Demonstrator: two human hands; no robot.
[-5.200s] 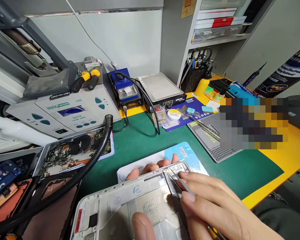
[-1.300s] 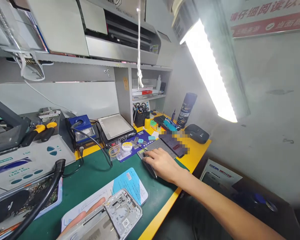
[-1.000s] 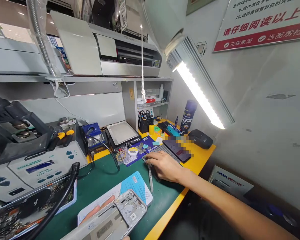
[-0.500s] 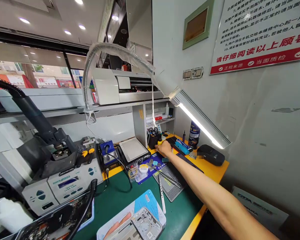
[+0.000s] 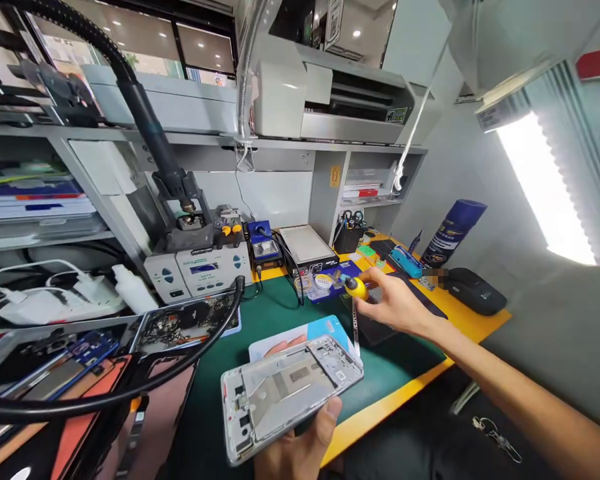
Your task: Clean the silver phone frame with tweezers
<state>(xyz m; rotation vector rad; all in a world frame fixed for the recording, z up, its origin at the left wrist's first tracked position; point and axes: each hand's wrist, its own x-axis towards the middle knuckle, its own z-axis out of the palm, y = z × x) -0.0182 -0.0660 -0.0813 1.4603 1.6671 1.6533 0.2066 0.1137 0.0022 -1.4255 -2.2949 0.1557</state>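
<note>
My left hand [image 5: 307, 437] is closed around a silver phone frame [image 5: 293, 387], thumb along the near edge and fingertips showing past the far edge. The frame is tilted, its inner side facing up. My right hand [image 5: 387, 300] pinches a short yellow tool with a dark end [image 5: 357, 288]; its exact kind is not clear. That tool is above the mat, to the right of the frame's far end. Behind the frame lies a light-blue and white flat package [image 5: 325, 328], partly covered. White tweezers [image 5: 356, 330] lie beside it.
A rework station [image 5: 200, 273] and a heating plate [image 5: 307, 245] stand at the back. A black hose [image 5: 195, 363] crosses the left side over opened phones. A black tool holder [image 5: 349, 237], spray can [image 5: 450, 233] and black case [image 5: 475, 291] are at right. A lamp [image 5: 545, 187] hangs above.
My right hand has come back from the tool holder toward me, carrying the yellow tool. The view has swung left and down, showing my left hand and the phone frame fully.
</note>
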